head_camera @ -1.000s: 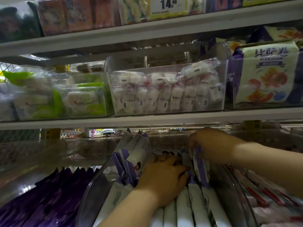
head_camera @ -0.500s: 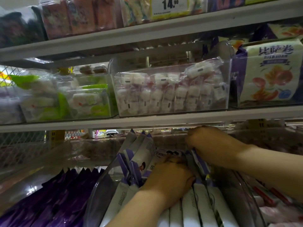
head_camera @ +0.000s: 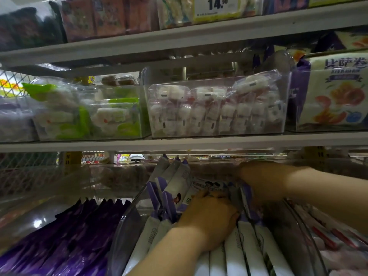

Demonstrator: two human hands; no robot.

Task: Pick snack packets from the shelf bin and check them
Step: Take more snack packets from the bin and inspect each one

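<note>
- While the shelf board (head_camera: 179,144) is carrying clear tubs of sweets up top, the real action is happening underneath it, low and near.
- The shelf bin (head_camera: 127,226), a clear tray with curved walls, is sitting on the lower level between dark purple bags (head_camera: 65,242) on the left and red-striped packs (head_camera: 326,234) on the right. Its walls are holding the stock in filed rows.
- The snack packets (head_camera: 236,255), white with purple tops, are standing on edge inside that bin. A few at the far left are leaning up and away, probably parted to open a gap.
- The left hand (head_camera: 209,222) is lying in from the near edge and pressing down among the packets, seemingly bracing the row aside. Its fingertips are buried, so I cannot tell whether they are gripping.
- The right hand (head_camera: 260,182) is reaching in from the right with its fingers curled together over the upright packet (head_camera: 246,198), looking ready to lift it for a check.
</note>
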